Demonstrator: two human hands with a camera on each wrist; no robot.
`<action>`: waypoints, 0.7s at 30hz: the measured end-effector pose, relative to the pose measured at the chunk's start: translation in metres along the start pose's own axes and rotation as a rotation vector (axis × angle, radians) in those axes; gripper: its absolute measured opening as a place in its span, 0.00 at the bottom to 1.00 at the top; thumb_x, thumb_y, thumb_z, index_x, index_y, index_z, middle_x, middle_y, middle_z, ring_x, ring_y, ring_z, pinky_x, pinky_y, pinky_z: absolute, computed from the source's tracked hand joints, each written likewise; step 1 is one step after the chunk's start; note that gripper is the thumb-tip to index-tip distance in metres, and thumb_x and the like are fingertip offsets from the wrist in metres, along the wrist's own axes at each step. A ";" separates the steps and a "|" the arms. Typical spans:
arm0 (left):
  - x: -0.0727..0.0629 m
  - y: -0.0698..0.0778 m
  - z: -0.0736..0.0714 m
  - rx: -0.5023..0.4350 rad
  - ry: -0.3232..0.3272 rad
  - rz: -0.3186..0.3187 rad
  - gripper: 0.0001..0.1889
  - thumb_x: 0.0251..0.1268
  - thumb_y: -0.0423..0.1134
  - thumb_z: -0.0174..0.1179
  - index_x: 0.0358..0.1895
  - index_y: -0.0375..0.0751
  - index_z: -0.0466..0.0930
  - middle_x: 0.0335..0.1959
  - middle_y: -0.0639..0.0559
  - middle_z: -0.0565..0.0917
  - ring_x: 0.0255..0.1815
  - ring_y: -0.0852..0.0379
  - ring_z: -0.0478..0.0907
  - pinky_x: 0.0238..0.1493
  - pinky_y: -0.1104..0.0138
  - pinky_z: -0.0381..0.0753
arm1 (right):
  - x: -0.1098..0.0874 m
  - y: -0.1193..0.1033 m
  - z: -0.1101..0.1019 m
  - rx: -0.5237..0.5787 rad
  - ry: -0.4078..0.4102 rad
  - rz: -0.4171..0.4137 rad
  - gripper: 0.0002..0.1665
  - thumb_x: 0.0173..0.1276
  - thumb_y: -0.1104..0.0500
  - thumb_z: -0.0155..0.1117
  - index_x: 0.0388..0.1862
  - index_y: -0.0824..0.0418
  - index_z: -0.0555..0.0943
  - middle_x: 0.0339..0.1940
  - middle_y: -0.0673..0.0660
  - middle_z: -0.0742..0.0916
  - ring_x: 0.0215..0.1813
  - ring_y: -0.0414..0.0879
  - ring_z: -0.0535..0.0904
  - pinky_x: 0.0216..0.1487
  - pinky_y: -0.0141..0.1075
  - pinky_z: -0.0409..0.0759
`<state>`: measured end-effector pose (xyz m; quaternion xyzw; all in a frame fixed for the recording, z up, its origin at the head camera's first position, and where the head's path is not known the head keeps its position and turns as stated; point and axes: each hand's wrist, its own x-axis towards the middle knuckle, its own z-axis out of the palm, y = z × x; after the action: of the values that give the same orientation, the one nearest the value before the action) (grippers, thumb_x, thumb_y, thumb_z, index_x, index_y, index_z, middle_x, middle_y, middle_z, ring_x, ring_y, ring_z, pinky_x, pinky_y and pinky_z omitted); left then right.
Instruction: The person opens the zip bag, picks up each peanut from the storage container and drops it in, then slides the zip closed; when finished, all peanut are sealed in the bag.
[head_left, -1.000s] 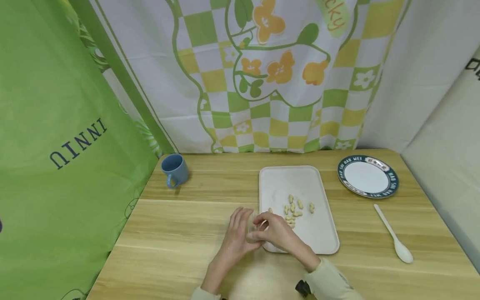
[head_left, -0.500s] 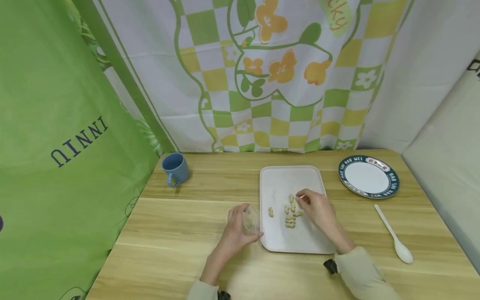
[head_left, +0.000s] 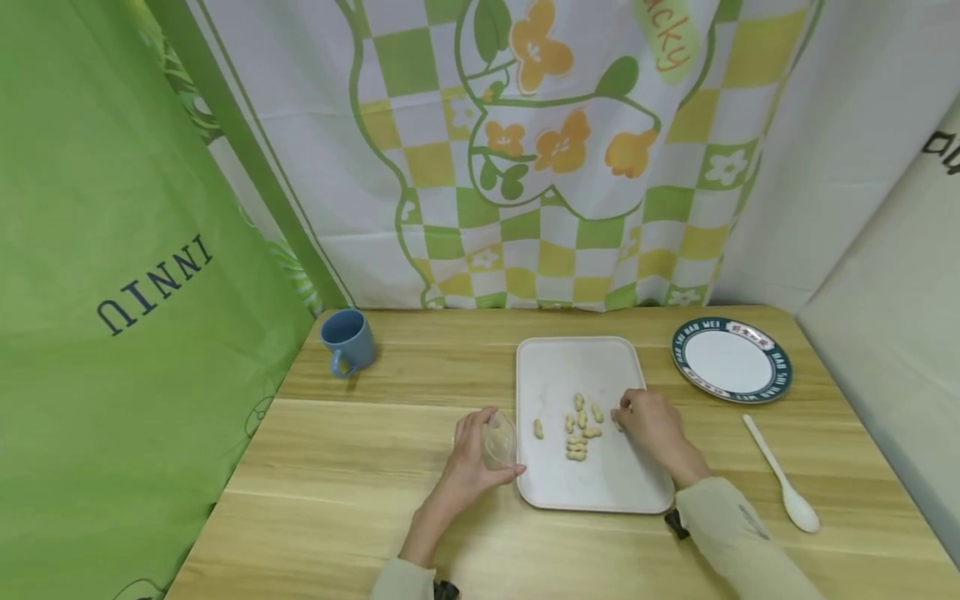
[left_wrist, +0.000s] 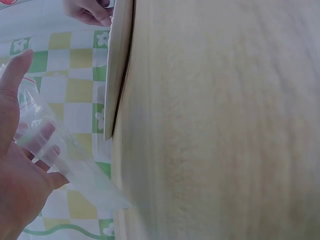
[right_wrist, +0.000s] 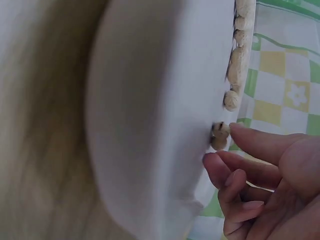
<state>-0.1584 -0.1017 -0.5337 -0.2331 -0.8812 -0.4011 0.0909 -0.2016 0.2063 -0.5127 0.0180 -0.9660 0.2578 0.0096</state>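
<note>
My left hand holds a clear plastic zip bag with its mouth spread wide, just left of the tray. In the left wrist view the thumb is on one side of the bag and the fingers show through it. At the right side of the tray, my right hand has thumb and index finger around a single peanut, which rests on the tray surface. Several other peanuts lie on the white tray, mostly near its middle, with one by the left rim.
A blue mug stands at the back left of the wooden table. To the right are a round plate with a dark patterned rim and a white spoon. A patterned curtain hangs behind the table.
My right hand has gone from the bag's mouth to the tray, then farther right to the peanut at the right side. The left hand keeps holding the bag in nearly the same place.
</note>
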 end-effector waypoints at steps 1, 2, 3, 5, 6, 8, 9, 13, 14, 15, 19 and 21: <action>0.000 0.000 0.000 0.001 0.002 0.001 0.48 0.43 0.45 0.77 0.68 0.42 0.57 0.57 0.45 0.69 0.62 0.48 0.63 0.58 0.52 0.74 | 0.001 0.001 0.001 0.008 0.008 -0.009 0.10 0.59 0.61 0.68 0.30 0.68 0.81 0.28 0.64 0.84 0.27 0.53 0.76 0.26 0.44 0.73; 0.000 0.000 0.000 0.002 0.000 -0.002 0.48 0.43 0.45 0.77 0.68 0.42 0.57 0.58 0.46 0.69 0.62 0.49 0.63 0.58 0.52 0.74 | 0.002 0.002 0.002 0.017 0.014 -0.015 0.09 0.58 0.62 0.69 0.29 0.68 0.80 0.27 0.64 0.84 0.27 0.53 0.76 0.27 0.44 0.73; 0.000 0.000 0.000 0.000 -0.002 -0.005 0.48 0.43 0.46 0.77 0.68 0.43 0.57 0.58 0.46 0.68 0.62 0.49 0.63 0.58 0.52 0.74 | 0.002 0.003 0.003 0.027 0.015 -0.021 0.09 0.58 0.62 0.70 0.28 0.68 0.80 0.26 0.63 0.83 0.28 0.53 0.76 0.27 0.44 0.73; 0.000 -0.001 0.001 0.003 -0.003 -0.004 0.48 0.43 0.46 0.77 0.68 0.43 0.57 0.58 0.46 0.69 0.62 0.49 0.63 0.58 0.53 0.74 | 0.003 0.007 0.005 0.043 0.009 -0.024 0.09 0.57 0.64 0.70 0.29 0.69 0.80 0.26 0.63 0.84 0.28 0.53 0.77 0.29 0.45 0.75; 0.000 -0.001 0.001 0.006 -0.003 -0.004 0.48 0.43 0.47 0.77 0.68 0.43 0.57 0.58 0.46 0.69 0.62 0.49 0.63 0.58 0.53 0.74 | 0.004 0.008 0.006 0.049 -0.001 -0.022 0.08 0.57 0.64 0.69 0.29 0.69 0.81 0.27 0.63 0.84 0.29 0.53 0.77 0.30 0.45 0.75; 0.000 -0.001 0.002 0.007 -0.007 -0.003 0.48 0.44 0.47 0.77 0.68 0.43 0.57 0.57 0.46 0.69 0.62 0.49 0.63 0.58 0.53 0.74 | 0.004 0.010 0.006 0.067 -0.024 -0.003 0.08 0.57 0.65 0.68 0.31 0.70 0.81 0.28 0.63 0.84 0.31 0.54 0.78 0.32 0.46 0.77; 0.000 -0.001 0.002 0.005 -0.009 -0.002 0.48 0.44 0.48 0.77 0.68 0.43 0.57 0.57 0.46 0.69 0.62 0.49 0.63 0.58 0.53 0.74 | 0.004 0.011 0.005 0.079 -0.035 0.006 0.08 0.57 0.65 0.67 0.32 0.71 0.81 0.28 0.63 0.84 0.31 0.54 0.78 0.33 0.46 0.77; 0.001 -0.002 0.003 -0.008 -0.021 -0.008 0.48 0.45 0.48 0.76 0.68 0.43 0.57 0.58 0.46 0.69 0.62 0.50 0.63 0.59 0.53 0.73 | 0.001 0.010 0.001 0.119 -0.012 0.017 0.08 0.59 0.65 0.64 0.34 0.72 0.82 0.29 0.63 0.84 0.31 0.54 0.78 0.34 0.46 0.78; 0.001 -0.002 0.003 -0.011 -0.025 -0.011 0.48 0.45 0.48 0.76 0.68 0.43 0.57 0.58 0.46 0.69 0.63 0.50 0.62 0.59 0.53 0.72 | 0.000 0.009 0.000 0.130 0.004 0.016 0.08 0.59 0.65 0.64 0.34 0.71 0.82 0.29 0.62 0.84 0.31 0.53 0.78 0.34 0.45 0.77; 0.001 -0.002 0.003 -0.014 -0.029 -0.014 0.47 0.46 0.48 0.76 0.68 0.42 0.57 0.59 0.46 0.69 0.63 0.50 0.62 0.60 0.53 0.72 | -0.001 0.007 -0.001 0.139 0.021 0.014 0.08 0.60 0.64 0.64 0.34 0.70 0.83 0.29 0.61 0.84 0.31 0.52 0.78 0.33 0.44 0.77; 0.001 -0.002 0.003 -0.038 -0.044 -0.033 0.47 0.47 0.49 0.75 0.69 0.42 0.57 0.60 0.46 0.68 0.64 0.49 0.62 0.62 0.52 0.70 | -0.008 -0.006 -0.007 0.201 0.097 -0.001 0.08 0.62 0.61 0.66 0.36 0.66 0.84 0.29 0.58 0.86 0.30 0.48 0.79 0.30 0.39 0.75; 0.002 -0.002 0.002 -0.056 -0.050 -0.046 0.47 0.48 0.50 0.74 0.69 0.42 0.56 0.61 0.46 0.68 0.64 0.49 0.61 0.62 0.52 0.70 | -0.012 -0.017 -0.010 0.243 0.135 -0.022 0.07 0.61 0.61 0.68 0.36 0.65 0.85 0.29 0.57 0.87 0.30 0.47 0.80 0.31 0.37 0.74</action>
<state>-0.1608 -0.1006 -0.5358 -0.2252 -0.8768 -0.4216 0.0529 -0.1891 0.1973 -0.4962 0.0120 -0.9246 0.3734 0.0750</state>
